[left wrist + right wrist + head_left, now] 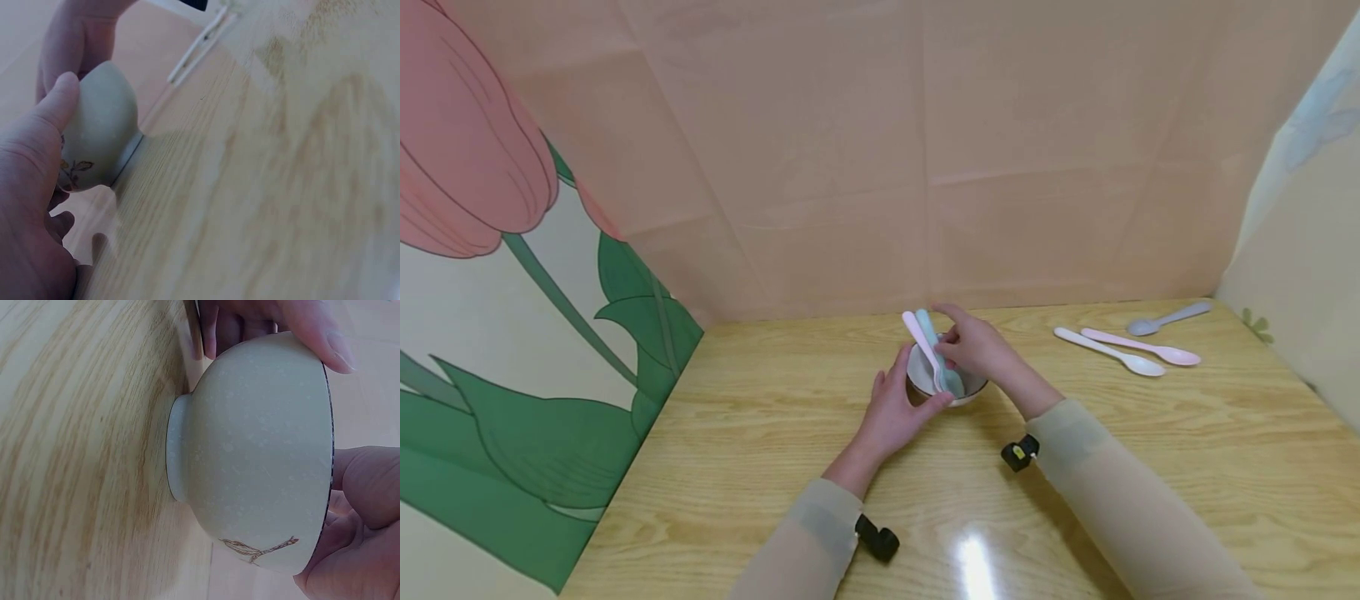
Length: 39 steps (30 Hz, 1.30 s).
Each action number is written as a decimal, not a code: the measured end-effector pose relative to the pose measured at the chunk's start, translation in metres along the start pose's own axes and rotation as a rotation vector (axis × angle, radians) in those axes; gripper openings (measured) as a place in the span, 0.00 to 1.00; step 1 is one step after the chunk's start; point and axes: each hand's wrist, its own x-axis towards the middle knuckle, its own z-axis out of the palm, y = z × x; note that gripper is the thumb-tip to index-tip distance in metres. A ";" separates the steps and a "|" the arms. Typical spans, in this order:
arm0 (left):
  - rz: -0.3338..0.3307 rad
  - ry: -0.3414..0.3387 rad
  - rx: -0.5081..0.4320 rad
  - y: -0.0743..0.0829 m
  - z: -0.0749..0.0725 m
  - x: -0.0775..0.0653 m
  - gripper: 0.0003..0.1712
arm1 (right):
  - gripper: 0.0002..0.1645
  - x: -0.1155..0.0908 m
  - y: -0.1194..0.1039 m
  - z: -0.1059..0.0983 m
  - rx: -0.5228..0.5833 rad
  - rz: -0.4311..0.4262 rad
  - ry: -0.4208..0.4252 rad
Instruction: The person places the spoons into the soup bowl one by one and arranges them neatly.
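Note:
A small pale bowl [262, 444] with a dark rim and a brown leaf motif stands upright on the table. My left hand [895, 412] holds it from the left, thumb at the near rim and fingers round the far side. Inside the bowl lean a pink-handled utensil [921, 335] and a light blue spoon [953, 383], their handles sticking up past the rim. From the right, my right hand [981, 346] reaches over the bowl and pinches the blue spoon's handle. The pink one's lower end is partly hidden in the bowl.
On the right of the wooden table [737, 433] lie a white spoon [1142, 365], a pink spoon [1176, 356] and a greyish purple spoon [1144, 327]. A peach cloth [820, 167] hangs behind the table's far edge, and a tulip-patterned sheet [512, 417] lines the left side.

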 end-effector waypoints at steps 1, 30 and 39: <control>-0.001 -0.001 0.002 0.000 0.000 0.000 0.57 | 0.44 0.000 0.000 0.000 0.002 0.003 0.001; 0.008 0.017 0.018 -0.002 0.002 0.003 0.57 | 0.45 0.003 0.001 -0.003 0.081 0.016 -0.008; 0.017 0.016 0.014 -0.004 0.002 0.003 0.57 | 0.43 0.005 0.004 0.002 0.065 0.018 0.008</control>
